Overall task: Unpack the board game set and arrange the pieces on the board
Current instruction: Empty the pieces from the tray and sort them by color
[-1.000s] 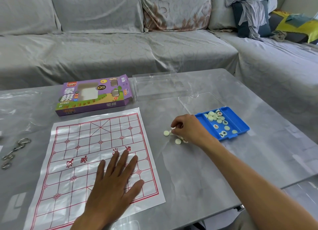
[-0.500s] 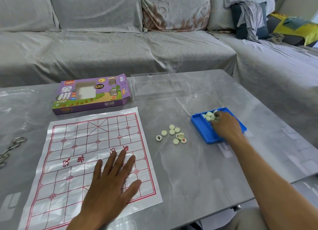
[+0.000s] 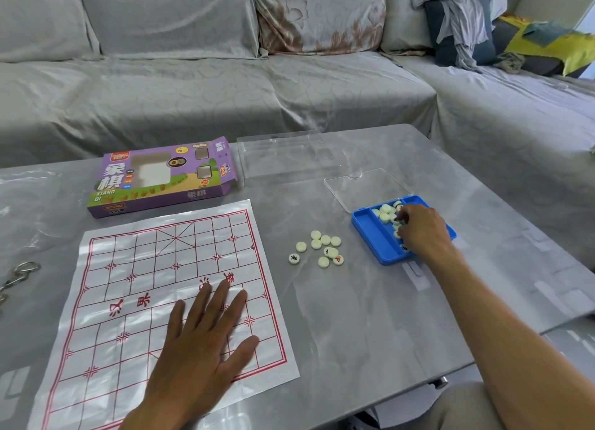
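Several pieces (image 3: 388, 213) remain in the blue tray (image 3: 370, 233): the right hand (image 3: 420, 231), fingers curled onto them, should scoop gently while the flat, open left hand (image 3: 199, 349) pins the board (image 3: 135, 268).

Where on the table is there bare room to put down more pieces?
Free: the grey table between the paper board and the right forearm, nearer than the loose pieces; also the board's far rows, above the left hand. Crowded: the blue tray under the right hand, and the piece cluster beside it.
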The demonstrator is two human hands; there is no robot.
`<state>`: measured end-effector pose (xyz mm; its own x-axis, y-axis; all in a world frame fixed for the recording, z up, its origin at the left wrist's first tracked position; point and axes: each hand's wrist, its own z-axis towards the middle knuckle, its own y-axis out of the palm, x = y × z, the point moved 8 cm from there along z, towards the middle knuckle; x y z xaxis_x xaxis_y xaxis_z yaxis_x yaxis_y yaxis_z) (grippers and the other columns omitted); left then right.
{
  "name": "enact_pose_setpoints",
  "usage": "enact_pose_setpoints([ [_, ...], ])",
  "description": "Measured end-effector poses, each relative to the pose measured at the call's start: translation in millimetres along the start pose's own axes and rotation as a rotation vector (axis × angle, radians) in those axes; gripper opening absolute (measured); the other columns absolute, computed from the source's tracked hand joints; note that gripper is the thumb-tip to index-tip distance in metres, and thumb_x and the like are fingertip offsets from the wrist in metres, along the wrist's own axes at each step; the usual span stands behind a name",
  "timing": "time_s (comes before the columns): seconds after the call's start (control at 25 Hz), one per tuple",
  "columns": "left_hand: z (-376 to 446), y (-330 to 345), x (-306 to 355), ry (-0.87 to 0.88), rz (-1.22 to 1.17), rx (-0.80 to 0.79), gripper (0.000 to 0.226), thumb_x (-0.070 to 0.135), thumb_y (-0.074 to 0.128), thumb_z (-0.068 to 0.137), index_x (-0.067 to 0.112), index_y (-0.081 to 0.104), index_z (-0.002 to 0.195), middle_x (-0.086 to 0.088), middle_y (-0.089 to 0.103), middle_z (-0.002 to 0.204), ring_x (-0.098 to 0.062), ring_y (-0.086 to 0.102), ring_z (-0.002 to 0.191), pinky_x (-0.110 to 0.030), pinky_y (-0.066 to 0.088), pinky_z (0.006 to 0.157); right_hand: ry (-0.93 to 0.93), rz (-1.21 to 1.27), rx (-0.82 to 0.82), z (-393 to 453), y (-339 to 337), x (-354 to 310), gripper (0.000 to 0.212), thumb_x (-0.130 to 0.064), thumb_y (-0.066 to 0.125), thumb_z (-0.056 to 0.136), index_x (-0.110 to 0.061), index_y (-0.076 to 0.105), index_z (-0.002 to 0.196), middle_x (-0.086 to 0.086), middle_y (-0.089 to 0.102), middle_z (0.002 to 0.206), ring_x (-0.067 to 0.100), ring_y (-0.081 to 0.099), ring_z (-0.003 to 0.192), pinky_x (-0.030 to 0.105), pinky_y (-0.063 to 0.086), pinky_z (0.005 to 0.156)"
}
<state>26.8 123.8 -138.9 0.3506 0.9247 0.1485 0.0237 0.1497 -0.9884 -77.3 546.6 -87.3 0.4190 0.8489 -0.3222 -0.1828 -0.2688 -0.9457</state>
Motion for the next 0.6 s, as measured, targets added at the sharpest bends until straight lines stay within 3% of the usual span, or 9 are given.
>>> enact_pose_setpoints([
  [0.2,-1.1,-2.4,1.0,-0.006,-0.008,0.005,0.071,0.077,0.011,0.088,0.044,0.018,0.15,0.011,0.004,0.161,-0.016,0.001,0.149,-0.055,0.01,0.118,0.015,0.093,0.053,-8.0,-12.9,-2.0,0.019,0.002,0.06,0.086,-0.015,0.068,0.089,0.006,0.068,0.098,0.017,0.058,0.079,0.033,0.052,0.065],
  [0.32,-1.1,-2.9,1.6,-0.002,-0.002,0.005,0.07,0.076,0.013,0.089,0.043,0.019,0.15,0.011,0.005,0.161,-0.016,0.002,0.149,-0.057,0.013,0.118,-0.088,0.394,0.119,-24.6,-37.7,-35.5,0.009,-0.007,0.07,0.084,-0.014,0.07,0.089,0.002,0.069,0.088,0.015,0.062,0.074,0.024,0.049,0.062],
  [0.44,-0.5,-2.5,2.7,0.002,0.009,-0.014,0.069,0.075,0.016,0.09,0.041,0.022,0.15,0.008,0.011,0.161,-0.019,0.008,0.148,-0.058,0.017,0.116,-0.229,0.647,-0.164,-60.5,-13.6,-100.7,0.009,-0.008,0.075,0.079,-0.014,0.069,0.081,-0.002,0.068,0.076,0.012,0.065,0.067,0.026,0.057,0.059],
  [0.6,-1.6,-2.7,1.7,-0.009,-0.015,-0.001,0.071,0.077,0.011,0.089,0.043,0.018,0.15,0.011,0.005,0.161,-0.016,0.002,0.149,-0.057,0.013,0.117,-0.321,0.491,-0.276,-79.5,23.2,-135.8,0.004,-0.018,0.074,0.081,-0.018,0.07,0.078,-0.008,0.068,0.078,0.007,0.065,0.072,0.026,0.056,0.059],
])
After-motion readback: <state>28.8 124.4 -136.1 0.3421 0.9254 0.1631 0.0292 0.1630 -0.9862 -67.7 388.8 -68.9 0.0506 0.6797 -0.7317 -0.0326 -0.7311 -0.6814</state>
